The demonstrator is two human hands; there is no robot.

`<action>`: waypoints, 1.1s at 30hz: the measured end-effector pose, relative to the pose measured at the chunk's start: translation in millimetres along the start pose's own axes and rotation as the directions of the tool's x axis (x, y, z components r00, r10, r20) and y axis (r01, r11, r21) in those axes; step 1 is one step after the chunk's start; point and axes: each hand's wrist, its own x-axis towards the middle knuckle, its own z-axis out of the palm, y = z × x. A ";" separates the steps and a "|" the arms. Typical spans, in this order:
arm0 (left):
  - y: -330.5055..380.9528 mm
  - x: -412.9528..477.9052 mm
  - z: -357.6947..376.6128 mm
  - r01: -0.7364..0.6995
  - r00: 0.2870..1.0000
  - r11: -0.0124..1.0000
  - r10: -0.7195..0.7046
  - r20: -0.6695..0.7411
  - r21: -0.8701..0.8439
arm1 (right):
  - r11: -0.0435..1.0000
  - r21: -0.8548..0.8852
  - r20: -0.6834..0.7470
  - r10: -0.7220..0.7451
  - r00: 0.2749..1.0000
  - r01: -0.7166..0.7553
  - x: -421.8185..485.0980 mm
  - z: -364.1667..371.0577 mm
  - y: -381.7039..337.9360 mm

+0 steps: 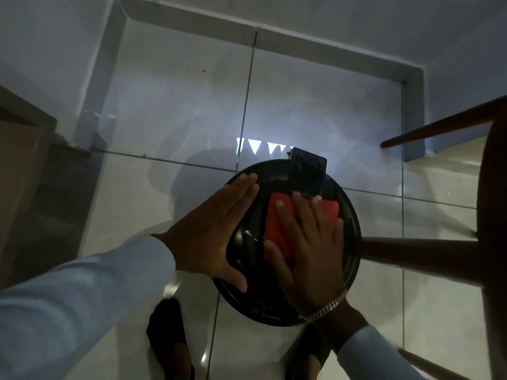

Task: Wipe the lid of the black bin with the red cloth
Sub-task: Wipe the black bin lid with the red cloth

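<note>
I see my right hand [310, 242] lying flat, fingers spread, pressing the folded red cloth [277, 229] onto the round glossy black bin lid [348, 242]. My left hand [211, 237], open and holding nothing, steadies the lid's left edge above the white tiled floor [170, 119].

Light blue long sleeves [82, 292] both arms; silver chain bracelet [326, 308] right wrist; dark shoe [170, 338].
</note>
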 end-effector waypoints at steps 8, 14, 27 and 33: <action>-8.5 -1.6 -5.9 -0.049 0.997 0.996 0.044 0.060 0.075 | 0.959 0.069 -0.139 0.283 0.949 -0.276 20.6 7.9 -31.8; -8.7 -1.4 -8.3 -0.067 0.996 0.995 0.062 0.060 0.078 | 0.988 0.015 -0.054 0.157 0.986 -0.156 -11.1 3.1 -7.1; -13.5 -0.1 -2.4 -0.071 0.997 0.997 0.069 0.037 0.037 | 0.999 0.000 -0.076 0.042 0.996 -0.042 -33.8 11.0 -26.3; -14.5 0.0 -0.8 -0.085 0.996 0.996 0.085 0.002 0.028 | 0.996 0.077 -0.142 0.063 0.988 -0.053 -11.5 17.6 -45.1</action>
